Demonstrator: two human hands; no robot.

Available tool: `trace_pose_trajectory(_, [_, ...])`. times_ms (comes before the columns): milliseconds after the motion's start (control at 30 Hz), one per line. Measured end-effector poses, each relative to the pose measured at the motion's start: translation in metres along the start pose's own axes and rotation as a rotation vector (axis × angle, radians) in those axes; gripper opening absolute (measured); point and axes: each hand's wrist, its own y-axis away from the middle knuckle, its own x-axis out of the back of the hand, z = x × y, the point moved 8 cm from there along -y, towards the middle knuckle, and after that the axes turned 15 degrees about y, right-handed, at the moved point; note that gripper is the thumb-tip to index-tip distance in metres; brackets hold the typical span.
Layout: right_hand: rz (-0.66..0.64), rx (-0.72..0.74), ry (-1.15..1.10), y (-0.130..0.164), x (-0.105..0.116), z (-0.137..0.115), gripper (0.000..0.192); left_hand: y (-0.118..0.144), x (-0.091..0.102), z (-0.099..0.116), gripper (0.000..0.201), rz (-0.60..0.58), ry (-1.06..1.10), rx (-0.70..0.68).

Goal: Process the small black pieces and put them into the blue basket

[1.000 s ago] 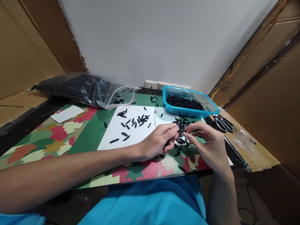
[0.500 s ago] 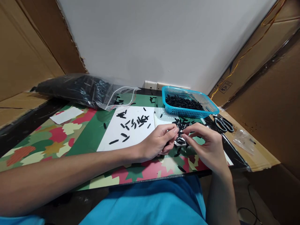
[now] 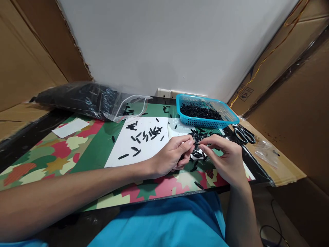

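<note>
The surface (image 3: 84,151) carries a plastic bag (image 3: 77,97), a white sheet (image 3: 131,156), and a blue basket (image 3: 205,115). The left hand (image 3: 171,157) and right hand (image 3: 226,159) meet over the scattered pieces; each grip is narrow, pinching one small black piece (image 3: 197,145) between fingertips.

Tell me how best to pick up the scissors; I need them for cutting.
Grip the scissors by the black loop handles, coming from above on the near side: they lie flat right of the basket, handles toward the person, blades pointing away.
</note>
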Motion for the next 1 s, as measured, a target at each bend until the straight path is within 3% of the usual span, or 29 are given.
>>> trace_pose_trajectory(533, [0.059, 0.029, 0.004, -0.0001, 0.0002, 0.0026, 0.010, -0.0008, -0.0029, 0.0021, 0.040, -0.021, 0.028, -0.012])
trace_pose_trajectory(1000, [0.029, 0.057, 0.037, 0.0008, -0.0041, 0.0018, 0.011, -0.0001, -0.0007, -0.0013, 0.040, 0.000, -0.003, 0.018])
